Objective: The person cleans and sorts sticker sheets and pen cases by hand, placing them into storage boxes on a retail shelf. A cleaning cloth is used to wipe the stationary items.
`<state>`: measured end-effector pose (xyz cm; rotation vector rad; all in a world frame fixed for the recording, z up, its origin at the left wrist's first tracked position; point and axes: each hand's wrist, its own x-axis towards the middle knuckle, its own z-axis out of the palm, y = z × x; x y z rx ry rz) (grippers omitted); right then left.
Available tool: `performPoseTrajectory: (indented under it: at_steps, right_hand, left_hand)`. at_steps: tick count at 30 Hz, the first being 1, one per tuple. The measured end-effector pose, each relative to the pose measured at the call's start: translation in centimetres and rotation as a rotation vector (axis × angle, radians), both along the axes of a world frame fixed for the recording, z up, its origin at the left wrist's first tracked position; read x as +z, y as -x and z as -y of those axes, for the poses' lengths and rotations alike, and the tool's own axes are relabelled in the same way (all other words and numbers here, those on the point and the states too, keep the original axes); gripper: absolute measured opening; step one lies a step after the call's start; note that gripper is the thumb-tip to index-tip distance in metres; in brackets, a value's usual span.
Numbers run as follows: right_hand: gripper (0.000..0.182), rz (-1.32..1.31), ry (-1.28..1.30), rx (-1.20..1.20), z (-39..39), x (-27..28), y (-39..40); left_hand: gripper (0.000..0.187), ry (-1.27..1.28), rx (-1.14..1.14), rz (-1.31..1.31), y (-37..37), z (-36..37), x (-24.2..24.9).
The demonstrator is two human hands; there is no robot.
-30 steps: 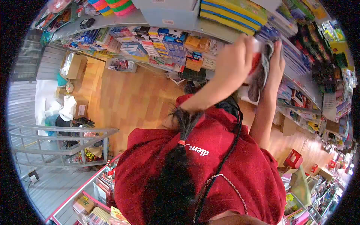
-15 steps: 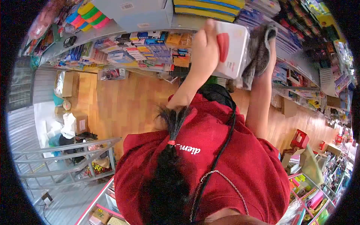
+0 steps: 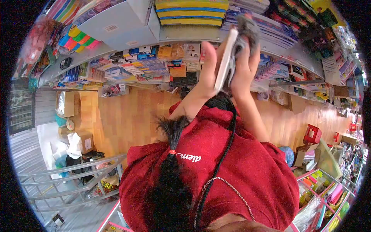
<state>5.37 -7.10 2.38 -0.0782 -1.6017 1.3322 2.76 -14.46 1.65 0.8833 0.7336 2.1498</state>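
Note:
A thin white box (image 3: 226, 61) with rounded corners is seen edge-on between my two hands, in front of the shelf. My left hand (image 3: 209, 73) holds it from the left side, thumb raised, with the other fingers mostly hidden behind it. On the right, my right hand (image 3: 244, 73) grips a dark grey cloth (image 3: 248, 33), which lies against the box's other face. The cloth is somewhat blurred.
Ahead stand shelves packed with small boxes (image 3: 150, 58), yellow-and-blue stacks (image 3: 191, 12) and a large pale blue box (image 3: 119, 29). A metal railing (image 3: 73, 170) is at left. Cartons (image 3: 301, 154) and a divided display case (image 3: 320, 197) stand at right. The floor (image 3: 127, 116) is wooden.
The white box has turned from showing its broad face with a red shape to edge-on. My right hand with the cloth has moved left, closer to my left hand.

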Motion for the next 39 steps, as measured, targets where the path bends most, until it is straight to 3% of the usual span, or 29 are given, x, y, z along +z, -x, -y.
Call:
performPoseTrajectory:
  at_steps: [1, 5, 8, 11, 14, 15, 16, 18, 19, 20, 23, 25, 27, 28, 31, 33, 35, 36, 38, 39]
  right_hand:
    - [0.039, 0.171, 0.195, 0.002, 0.4, -0.3, -0.3]
    - [0.051, 0.204, 0.185, 0.16, 2.6, -1.6, -1.2]
    - [0.057, 0.315, -0.255, 0.093, 3.6, -1.7, -2.2]
    - [0.055, 0.283, -0.523, -0.015, 1.7, 1.4, -2.2]
    - [0.046, 0.246, -0.44, -0.135, -1.0, 2.3, -1.1]
    - [0.041, 0.057, -0.174, -0.046, -1.6, 1.3, -0.5]
    - [0.041, 0.219, 0.062, -0.052, -1.0, 1.2, -1.1]
    - [0.045, 0.305, 0.294, -0.024, 0.9, 0.1, -2.3]
    - [0.048, 0.237, 0.287, 0.012, 1.9, -1.1, -2.6]
    - [0.053, 0.182, 0.242, 0.075, 2.5, -1.3, -3.0]
    - [0.059, 0.268, -0.32, 0.007, -0.1, 0.4, -3.7]
    - [0.058, 0.273, -0.402, -0.019, -3.2, 1.4, -3.2]
    - [0.05, 0.189, -0.277, -0.059, -6.2, 1.5, -2.9]
    - [0.046, 0.144, 0.027, -0.025, -6.5, 1.4, -3.1]
    - [0.039, 0.536, -0.379, -0.528, -7.0, -3.0, -5.2]
    - [0.043, 0.208, 0.399, -0.044, -7.0, -2.6, -6.4]
    - [0.043, 0.234, 0.23, 0.073, -8.5, -2.6, -8.6]
    - [0.044, 0.246, 0.146, 0.127, -9.8, -2.7, -9.7]
    - [0.042, 0.223, -0.132, 0.197, -13.0, -2.2, -11.7]
    - [0.039, 0.245, -0.146, 0.163, -14.5, -2.4, -13.2]
  left_hand:
    - [0.074, -0.151, 0.008, 0.035, 0.2, -0.4, -0.6]
    - [0.055, 0.018, 0.174, 0.0, 2.6, -0.3, -1.0]
    - [0.054, -0.141, 0.018, 0.315, 3.6, -0.7, -0.6]
    - [0.06, -0.28, -0.069, 0.359, 1.2, -1.1, -2.0]
    - [0.062, -0.266, -0.106, 0.31, -0.4, -1.8, -2.0]
    - [0.063, -0.235, -0.1, 0.275, -0.4, -1.9, -1.7]
    - [0.064, -0.21, -0.094, 0.249, 0.0, -1.9, -1.5]
    - [0.066, -0.167, -0.09, 0.221, 1.3, -2.5, -1.0]
    - [0.066, -0.153, -0.092, 0.213, 1.8, -2.7, -0.6]
    - [0.067, -0.138, -0.094, 0.199, 2.2, -2.9, -0.4]
    - [0.07, -0.096, -0.119, 0.098, 1.7, -4.0, -0.1]
    - [0.072, -0.083, -0.122, -0.028, 0.3, -4.9, 0.1]
    - [0.074, -0.072, -0.109, -0.134, -0.9, -6.2, 0.1]
    - [0.075, -0.051, -0.094, -0.162, -1.4, -7.1, 0.2]
    - [0.078, 0.081, -0.03, -0.144, -2.4, -8.9, 1.0]
    - [0.078, 0.065, 0.131, -0.276, -2.2, -11.3, 1.2]
    - [0.076, 0.053, 0.229, -0.408, -1.9, -13.6, 1.6]
    - [0.07, 0.189, 0.179, -0.203, -2.0, -14.1, 1.4]
    - [0.065, 0.266, 0.099, -0.104, -2.1, -16.1, 1.3]
    - [0.064, 0.211, 0.069, -0.21, -1.7, -18.0, 1.5]
